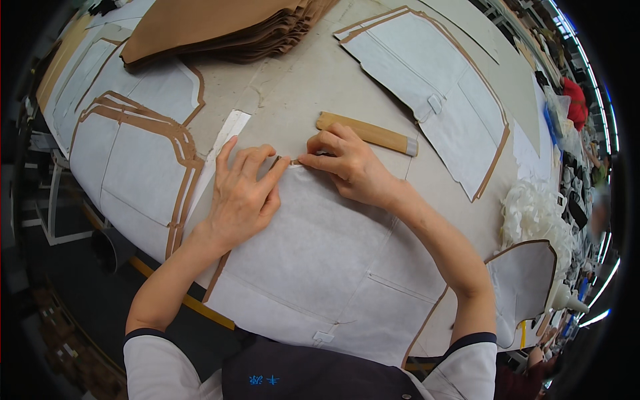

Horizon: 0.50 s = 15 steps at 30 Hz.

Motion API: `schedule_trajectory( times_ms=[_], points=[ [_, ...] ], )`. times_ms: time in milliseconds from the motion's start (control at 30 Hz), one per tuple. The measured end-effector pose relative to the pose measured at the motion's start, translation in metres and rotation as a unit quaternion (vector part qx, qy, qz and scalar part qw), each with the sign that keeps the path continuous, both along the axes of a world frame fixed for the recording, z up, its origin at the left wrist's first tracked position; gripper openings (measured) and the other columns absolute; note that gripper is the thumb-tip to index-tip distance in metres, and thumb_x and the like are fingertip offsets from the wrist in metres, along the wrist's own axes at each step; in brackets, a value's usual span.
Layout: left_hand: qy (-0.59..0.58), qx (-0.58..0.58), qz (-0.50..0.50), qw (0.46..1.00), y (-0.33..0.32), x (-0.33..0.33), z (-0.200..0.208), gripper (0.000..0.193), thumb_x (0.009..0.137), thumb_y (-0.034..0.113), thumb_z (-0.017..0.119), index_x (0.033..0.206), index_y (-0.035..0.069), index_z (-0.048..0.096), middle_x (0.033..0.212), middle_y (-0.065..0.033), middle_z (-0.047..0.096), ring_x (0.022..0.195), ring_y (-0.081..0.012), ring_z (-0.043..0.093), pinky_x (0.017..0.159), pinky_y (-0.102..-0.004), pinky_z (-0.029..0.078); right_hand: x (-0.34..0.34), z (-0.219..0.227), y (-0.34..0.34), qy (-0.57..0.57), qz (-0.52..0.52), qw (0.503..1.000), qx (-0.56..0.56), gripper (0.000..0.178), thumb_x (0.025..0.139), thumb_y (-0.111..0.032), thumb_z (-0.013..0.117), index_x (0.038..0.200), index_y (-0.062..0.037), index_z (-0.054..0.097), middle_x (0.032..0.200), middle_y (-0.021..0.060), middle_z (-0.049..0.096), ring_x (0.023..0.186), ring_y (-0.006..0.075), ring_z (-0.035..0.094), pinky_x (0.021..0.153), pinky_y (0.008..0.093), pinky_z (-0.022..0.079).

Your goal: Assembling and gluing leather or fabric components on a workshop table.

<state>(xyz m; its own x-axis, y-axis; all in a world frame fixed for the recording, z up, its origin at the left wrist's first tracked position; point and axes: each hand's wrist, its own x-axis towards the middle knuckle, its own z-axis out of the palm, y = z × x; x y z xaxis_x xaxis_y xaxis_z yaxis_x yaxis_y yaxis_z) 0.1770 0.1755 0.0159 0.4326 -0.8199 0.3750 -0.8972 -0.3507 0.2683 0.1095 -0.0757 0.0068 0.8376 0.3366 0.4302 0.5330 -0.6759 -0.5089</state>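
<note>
A cut garment panel (pixel 300 247) with white backing and brown edges lies on the table right in front of me. At its far edge, my right hand (pixel 350 163) pinches a small brown bit of the border between thumb and fingers. My left hand (pixel 243 190) rests on the panel's far left corner, fingers spread and index fingertip pressing the same edge close to the right fingertips. What lies under the fingertips is partly hidden. Just beyond the right hand is a flat wooden strip (pixel 370 135) with a pale end. A narrow white strip (pixel 227 133) lies beside the left fingers.
Stacked brown pieces (pixel 207 30) sit at the far left. More white-backed panels lie at left (pixel 143 160) and far right (pixel 433 100). At the right edge are a heap of white scraps (pixel 533 213) and a curved grey-white piece (pixel 523 280).
</note>
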Motion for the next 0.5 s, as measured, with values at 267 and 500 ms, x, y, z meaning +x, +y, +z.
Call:
schedule_trajectory(
  times_ms=[267,500],
  points=[
    [-0.003,0.012,-0.015,1.000,-0.001,-0.001,0.005,0.050,0.079,0.000,0.068,0.128,0.001,0.070,0.137,-0.0128,0.057,0.135,-0.0297,0.053,0.125,-0.0584,0.024,-0.002,0.003,0.010,-0.082,0.031,0.991,-0.096,0.037,0.078,0.002,0.073,0.114,0.0016,0.075,0.113,0.0080,0.065,0.110,0.0262,0.058,0.092,0.0372,0.047],
    [0.007,0.025,0.000,1.000,-0.012,-0.004,0.010,0.056,0.077,-0.004,0.061,0.133,-0.001,0.066,0.131,-0.0132,0.057,0.140,-0.0320,0.047,0.127,-0.0606,0.018,-0.023,0.027,0.010,0.066,-0.111,0.975,0.181,0.034,0.086,0.001,0.071,0.120,-0.0025,0.075,0.117,0.0100,0.065,0.111,0.0283,0.059,0.095,0.0378,0.048]
  ],
)
